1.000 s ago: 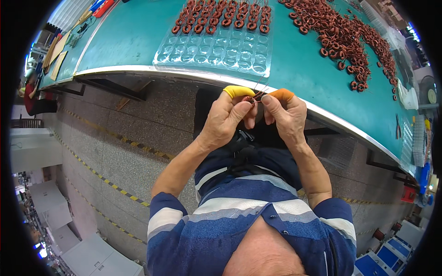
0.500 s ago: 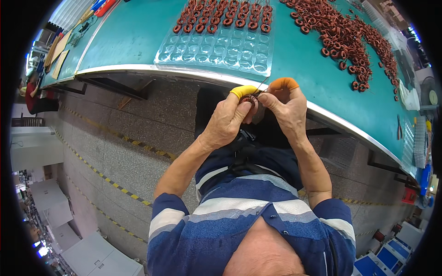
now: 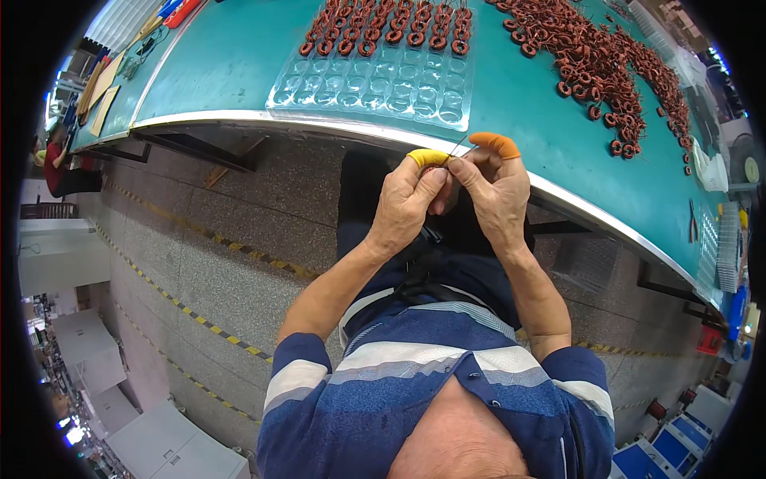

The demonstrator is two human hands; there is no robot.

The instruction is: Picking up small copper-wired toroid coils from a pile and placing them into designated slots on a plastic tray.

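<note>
At the table's near edge, my left hand (image 3: 403, 203) pinches a copper-wound ring coil (image 3: 429, 168), its index fingertip in a yellow finger cot (image 3: 427, 157). Most of that coil is covered by my fingers. My right hand (image 3: 501, 199) meets it from the other side, its thumb and fingers closed on the coil's thin wire lead (image 3: 457, 147), which sticks up between the hands. An orange cot (image 3: 495, 144) covers my right index finger, raised away from the thumb. Just beyond lies a clear plastic tray (image 3: 367, 112), with rows of coils in its far pockets.
A large heap of loose ring coils (image 3: 586, 72) spreads over the green table (image 3: 215, 72) at the right. Pliers (image 3: 692, 221) and stacked clear trays (image 3: 728, 247) lie farther right. A person in red (image 3: 54, 164) is at the far left.
My left hand has turned and shifted slightly right, covering more of the coil. My right index finger has lifted and straightened.
</note>
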